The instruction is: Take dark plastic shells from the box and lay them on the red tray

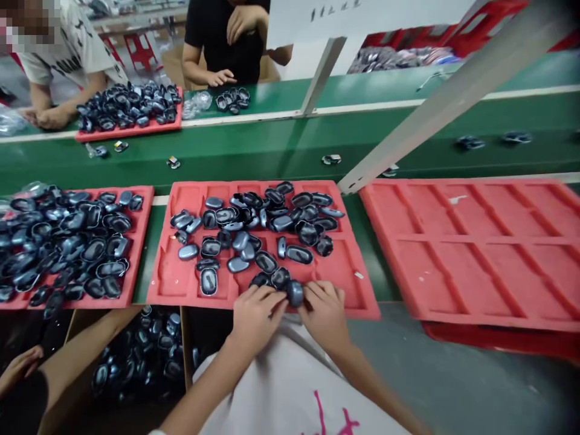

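My left hand (256, 314) and my right hand (322, 311) meet at the near edge of a red foam tray (181, 284). Between their fingertips they hold one small blue-grey oval shell (295, 292). The tray carries a loose pile of several similar dark oval shells (267, 223), some lying open side up, spread across its middle and far part. My fingers are curled around the held shell, so its underside is hidden.
A second red tray (136, 241) heaped with shells lies to the left, an empty ribbed red tray (475, 254) to the right. A green conveyor belt (272, 151) runs behind with stray parts. Two people stand across it. A cardboard box of shells (145, 356) sits below left, beside another person's arm (58, 362).
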Available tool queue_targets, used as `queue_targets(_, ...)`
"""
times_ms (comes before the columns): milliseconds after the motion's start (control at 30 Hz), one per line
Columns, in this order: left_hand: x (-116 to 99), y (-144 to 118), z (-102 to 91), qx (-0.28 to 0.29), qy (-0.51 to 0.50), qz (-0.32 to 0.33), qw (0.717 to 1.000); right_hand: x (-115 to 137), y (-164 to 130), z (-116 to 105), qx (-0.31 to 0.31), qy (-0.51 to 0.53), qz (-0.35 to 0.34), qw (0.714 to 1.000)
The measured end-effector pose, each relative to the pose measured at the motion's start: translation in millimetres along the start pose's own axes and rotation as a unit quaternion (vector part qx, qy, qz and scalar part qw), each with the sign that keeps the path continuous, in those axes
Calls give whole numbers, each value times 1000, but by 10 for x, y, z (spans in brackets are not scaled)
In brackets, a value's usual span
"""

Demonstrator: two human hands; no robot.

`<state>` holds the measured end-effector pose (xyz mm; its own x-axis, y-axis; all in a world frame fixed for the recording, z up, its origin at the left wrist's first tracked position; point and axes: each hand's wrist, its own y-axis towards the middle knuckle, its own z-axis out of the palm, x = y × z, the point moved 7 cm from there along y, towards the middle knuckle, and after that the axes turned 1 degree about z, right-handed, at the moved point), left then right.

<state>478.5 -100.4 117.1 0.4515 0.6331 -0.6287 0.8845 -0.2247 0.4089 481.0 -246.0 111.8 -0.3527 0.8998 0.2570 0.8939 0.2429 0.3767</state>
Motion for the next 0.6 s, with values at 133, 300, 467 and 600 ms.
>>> queue_targets(133, 71, 150, 36, -6, 29, -78, 996, 21, 44, -134, -77, 43, 43, 995)
queue_targets(300, 162, -99, -428, -38, -104, -66, 992, 213, 68, -64, -94, 118, -45, 988)
queue_targets(467, 605, -1326, -1446, -254, -16, -241, 936, 257, 43, -73, -158, 123, -63, 978)
queue_targets(600, 827, -2322, -1617, -205, 66, -406, 888, 795, -5, -58, 7, 317, -209, 925)
